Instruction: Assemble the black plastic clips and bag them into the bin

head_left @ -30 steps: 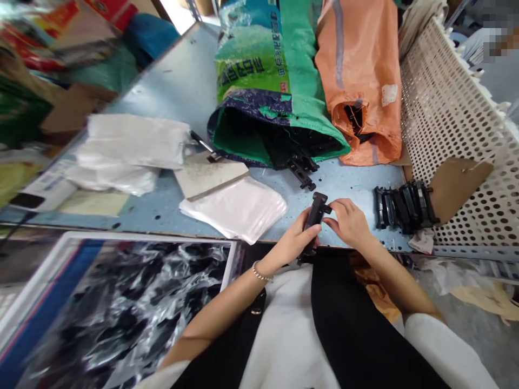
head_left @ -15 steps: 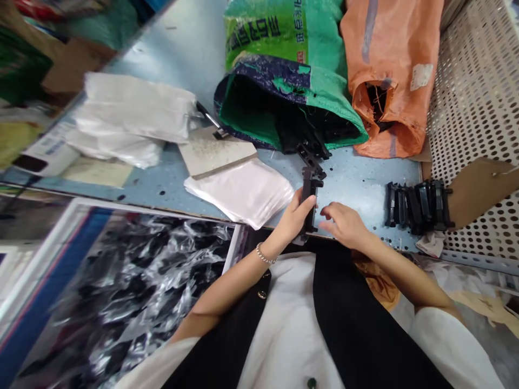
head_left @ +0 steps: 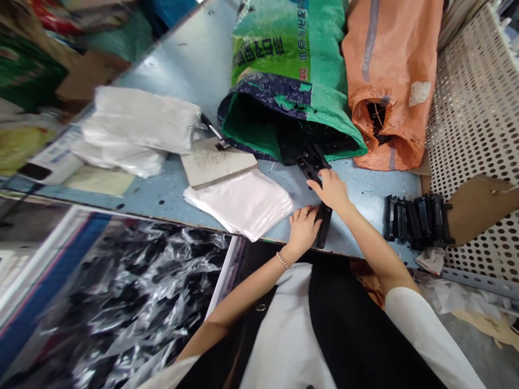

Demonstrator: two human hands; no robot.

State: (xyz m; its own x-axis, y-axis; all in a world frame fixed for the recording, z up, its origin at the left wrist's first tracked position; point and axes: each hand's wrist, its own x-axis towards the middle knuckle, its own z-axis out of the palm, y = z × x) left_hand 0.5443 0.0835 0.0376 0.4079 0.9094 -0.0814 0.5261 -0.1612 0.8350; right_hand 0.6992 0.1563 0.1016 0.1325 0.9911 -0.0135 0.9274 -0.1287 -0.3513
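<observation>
Left hand (head_left: 302, 229) is resting palm-down near the front edge of the blue-grey counter (head_left: 367, 208), its fingers pointing away from the body; its thumb side is lying against a black plastic bar (head_left: 325, 225), but whether it is gripping the bar I cannot tell; the bar is lying on the counter with its long axis running roughly front to back, just to the right of that hand and partly passing beneath the right wrist; right arm is crossing forward over the bar, with the right hand (head_left: 332, 189) extending toward a notched black plastic part (head_left: 310, 166); that hand is standing narrow, its fingers straight and close together, their tips reaching the part without visibly wrapping around it; the part is lying diagonally at the mouth of a green woven sack (head_left: 284, 54), ahead and slightly left of the right hand, and that hand is clearly the nearer; left forearm is angling in from the lower left, a thin bracelet (head_left: 283, 260) sitting on its wrist; a row of black plastic pieces (head_left: 417, 222) is standing well to the right; a stack of clear plastic bags (head_left: 239, 205) is lying to the left of the hands, with an orange woven sack (head_left: 389, 70) lying beyond them.
</observation>
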